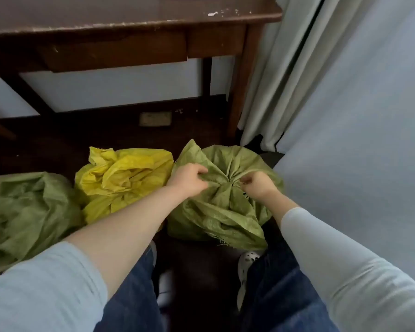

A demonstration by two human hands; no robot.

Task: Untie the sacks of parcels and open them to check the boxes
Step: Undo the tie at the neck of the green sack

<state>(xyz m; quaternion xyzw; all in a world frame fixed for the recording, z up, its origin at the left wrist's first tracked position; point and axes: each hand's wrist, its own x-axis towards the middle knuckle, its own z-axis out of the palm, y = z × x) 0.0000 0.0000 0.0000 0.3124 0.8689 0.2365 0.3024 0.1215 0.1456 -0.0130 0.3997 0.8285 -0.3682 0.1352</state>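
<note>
both hands, left hand (188,179) and right hand (258,185), pinch the green sack's (223,212) tied neck.

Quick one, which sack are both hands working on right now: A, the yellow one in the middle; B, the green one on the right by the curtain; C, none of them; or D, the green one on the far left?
B: the left hand and the right hand both pinch the gathered fabric at the knot of the right green sack, while the yellow sack and the left green sack lie untouched.
</note>
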